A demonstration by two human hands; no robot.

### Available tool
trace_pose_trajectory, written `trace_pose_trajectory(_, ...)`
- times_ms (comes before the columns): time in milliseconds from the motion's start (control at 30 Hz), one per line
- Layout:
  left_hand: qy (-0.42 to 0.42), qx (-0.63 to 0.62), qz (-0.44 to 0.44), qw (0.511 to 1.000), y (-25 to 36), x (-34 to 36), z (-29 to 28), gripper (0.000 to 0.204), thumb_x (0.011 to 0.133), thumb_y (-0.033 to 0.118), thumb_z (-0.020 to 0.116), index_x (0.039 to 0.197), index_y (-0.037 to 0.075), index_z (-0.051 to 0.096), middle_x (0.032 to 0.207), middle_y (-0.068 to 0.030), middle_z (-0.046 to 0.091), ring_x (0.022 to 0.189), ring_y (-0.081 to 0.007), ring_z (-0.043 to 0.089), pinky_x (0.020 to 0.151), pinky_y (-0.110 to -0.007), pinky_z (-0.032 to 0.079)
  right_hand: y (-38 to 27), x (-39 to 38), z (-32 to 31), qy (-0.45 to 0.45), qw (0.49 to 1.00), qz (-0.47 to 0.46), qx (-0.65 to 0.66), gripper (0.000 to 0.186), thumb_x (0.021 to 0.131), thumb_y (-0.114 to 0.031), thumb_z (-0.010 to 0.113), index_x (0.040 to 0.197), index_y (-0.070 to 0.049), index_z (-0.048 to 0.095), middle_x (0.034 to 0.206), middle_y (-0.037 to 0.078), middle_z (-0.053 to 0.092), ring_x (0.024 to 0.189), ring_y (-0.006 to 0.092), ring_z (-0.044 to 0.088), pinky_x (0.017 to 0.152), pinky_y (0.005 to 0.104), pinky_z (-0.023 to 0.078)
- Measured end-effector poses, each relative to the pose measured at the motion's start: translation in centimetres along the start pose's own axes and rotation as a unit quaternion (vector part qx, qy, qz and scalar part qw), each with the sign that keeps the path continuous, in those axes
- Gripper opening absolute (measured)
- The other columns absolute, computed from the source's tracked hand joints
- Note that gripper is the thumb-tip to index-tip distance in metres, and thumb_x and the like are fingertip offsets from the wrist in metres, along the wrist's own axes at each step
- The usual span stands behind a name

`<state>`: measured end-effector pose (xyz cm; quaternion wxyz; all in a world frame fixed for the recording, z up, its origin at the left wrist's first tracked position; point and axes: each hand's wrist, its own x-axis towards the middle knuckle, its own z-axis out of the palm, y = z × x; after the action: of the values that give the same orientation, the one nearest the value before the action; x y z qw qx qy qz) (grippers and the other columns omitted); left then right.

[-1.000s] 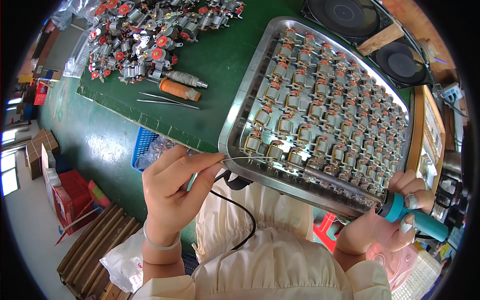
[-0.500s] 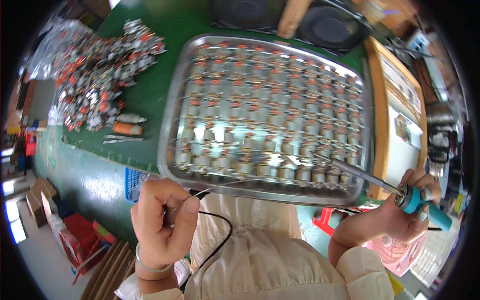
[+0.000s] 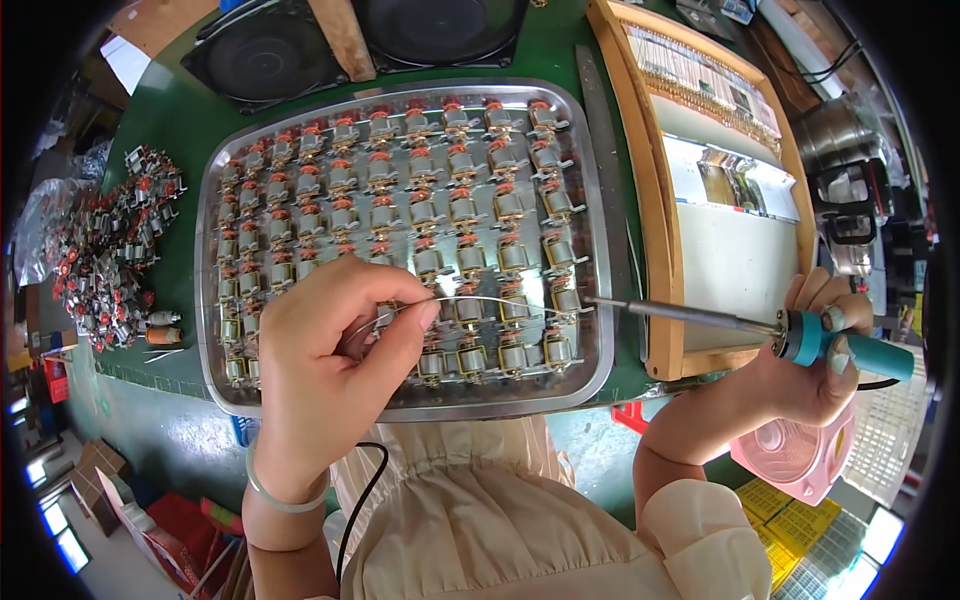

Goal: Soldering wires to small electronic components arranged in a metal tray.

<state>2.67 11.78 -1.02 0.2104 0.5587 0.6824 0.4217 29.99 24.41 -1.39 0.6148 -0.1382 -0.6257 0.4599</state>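
My left hand is closed in a pinch on a thin silver wire over the front part of a steel tray. The wire runs rightward to a small metal component with an orange-red top in the right-hand column. Rows of similar components fill the tray, some hidden behind my left hand. My right hand grips a teal-handled soldering iron to the right; its long metal tip reaches that component near the tray's right edge. I cannot tell if tip and wire touch.
A pile of loose components lies on the green table at left, near an orange-handled tool and tweezers. Two black fan-like units sit behind the tray, a wooden-framed box right of it. A pink fan stands below right.
The view has swung, bringing the wooden box fully in. My left hand has moved up and right over the tray with the wire. The iron's tip has moved to a component at the tray's right side.
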Motion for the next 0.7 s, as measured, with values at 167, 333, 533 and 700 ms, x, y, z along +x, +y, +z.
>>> trace_pose_trajectory(167, -0.008, 0.006, -0.047, 0.999, -0.5, 0.0, 1.1, 0.008, 0.065, -0.001, 0.06, 0.07, 0.002, 0.055, 0.059, -0.0011, 0.049, 0.043, -0.006, 0.033, 0.04, -0.02, 0.025, 0.8, -0.3, -0.4, -0.04, 0.999, 0.025, -0.017, 0.02, 0.065, -0.019, 0.051, 0.071, -0.004, 0.039, 0.06, 0.004, 0.033, 0.053, 0.0109, 0.027, 0.047, 0.024, 0.021)
trace_pose_trajectory(333, -0.024, 0.026, -0.038, 0.999, -0.2, 0.2, 1.9, 0.008, 0.065, 0.0, 0.061, 0.07, 0.003, 0.055, 0.059, -0.0028, 0.049, 0.043, -0.0094, 0.035, 0.041, -0.022, 0.027, 0.9, -0.5, -0.5, -0.041, 0.998, 0.039, -0.023, 0.021, 0.065, -0.02, 0.052, 0.071, -0.005, 0.039, 0.06, 0.003, 0.033, 0.053, 0.0106, 0.027, 0.048, 0.024, 0.022)
trace_pose_trajectory(533, -0.034, 0.04, -0.029, 0.998, 0.0, 0.1, 2.4, 0.009, 0.065, 0.001, 0.061, 0.071, 0.003, 0.055, 0.057, -0.0033, 0.048, 0.043, -0.0117, 0.036, 0.041, -0.024, 0.028, 1.1, -0.7, -0.3, -0.037, 0.998, 0.042, -0.033, 0.02, 0.066, -0.02, 0.052, 0.071, -0.005, 0.039, 0.06, 0.003, 0.033, 0.053, 0.0106, 0.026, 0.048, 0.024, 0.022)
trace_pose_trajectory(700, -0.037, 0.049, -0.028, 0.998, -0.1, 0.2, 2.4, 0.009, 0.065, 0.001, 0.061, 0.07, 0.003, 0.055, 0.056, -0.0036, 0.048, 0.043, -0.0131, 0.036, 0.041, -0.025, 0.029, 1.3, -0.8, -0.1, -0.025, 0.998, 0.043, -0.032, 0.02, 0.065, -0.019, 0.052, 0.072, -0.005, 0.039, 0.06, 0.003, 0.033, 0.053, 0.0106, 0.026, 0.048, 0.0241, 0.021)
